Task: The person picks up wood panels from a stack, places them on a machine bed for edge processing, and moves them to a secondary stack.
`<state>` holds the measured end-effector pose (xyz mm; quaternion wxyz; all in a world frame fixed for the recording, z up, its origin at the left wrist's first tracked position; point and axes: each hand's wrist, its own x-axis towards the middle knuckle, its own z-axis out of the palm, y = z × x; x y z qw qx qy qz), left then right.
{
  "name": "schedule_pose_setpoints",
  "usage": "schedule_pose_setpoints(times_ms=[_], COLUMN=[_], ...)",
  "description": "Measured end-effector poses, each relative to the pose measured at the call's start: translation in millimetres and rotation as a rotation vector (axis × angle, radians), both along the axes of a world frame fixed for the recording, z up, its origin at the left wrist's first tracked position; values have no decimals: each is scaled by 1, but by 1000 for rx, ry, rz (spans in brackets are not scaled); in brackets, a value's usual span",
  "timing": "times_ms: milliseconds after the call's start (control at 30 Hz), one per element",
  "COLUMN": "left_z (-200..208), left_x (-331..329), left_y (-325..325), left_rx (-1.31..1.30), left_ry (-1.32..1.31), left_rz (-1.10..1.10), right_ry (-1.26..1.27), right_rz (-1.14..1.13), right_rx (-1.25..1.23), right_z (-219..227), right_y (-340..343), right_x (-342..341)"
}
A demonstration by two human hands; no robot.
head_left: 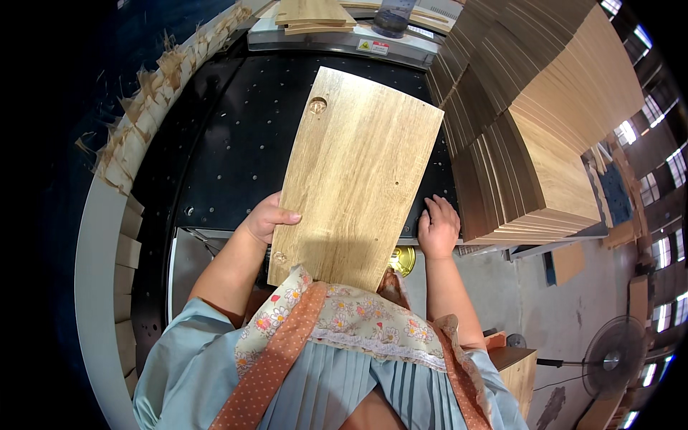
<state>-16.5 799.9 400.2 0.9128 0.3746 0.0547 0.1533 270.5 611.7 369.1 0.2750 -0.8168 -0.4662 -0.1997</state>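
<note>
A light wood-grain board (351, 165) is held tilted in front of me above a black perforated table (236, 136). It has a round recess near its far left corner, another round mark near its lower left edge and a few small holes. My left hand (269, 217) grips its left edge, thumb on the top face, the other fingers hidden underneath. To the right of the board, my right hand (438, 223) lies on the table's front edge with its fingers stretched out and nothing in it. The board's near end reaches my flowered apron (351, 308).
Tall stacks of wood-grain boards (516, 172) rise at the right. Behind the table, a few boards (315, 13) and a clear container (392, 20) stand on a machine ledge. A ragged-edged strip (154, 93) curves along the left. A fan (613, 358) stands at the lower right.
</note>
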Motion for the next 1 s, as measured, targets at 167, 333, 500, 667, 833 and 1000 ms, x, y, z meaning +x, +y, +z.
schedule_pose_setpoints(times_ms=[167, 333, 500, 667, 833, 1000], left_z=[-3, -6, -7, -10, -9, -11], left_x=[0, 0, 1, 2, 1, 2], left_y=[1, 2, 3, 3, 3, 3], left_rx=[7, 3, 3, -3, 3, 10], left_ry=[4, -14, -28, -51, -44, -38], left_rz=[0, -9, -14, -16, -11, -7], right_ry=[-11, -2, -8, -11, 0, 4], right_rz=[0, -2, -4, -1, -6, -9], right_rx=[6, 11, 11, 10, 10, 4], right_z=[-1, -1, -1, -1, -1, -1], right_y=[0, 1, 0, 0, 1, 0], right_x=[0, 0, 1, 1, 0, 0])
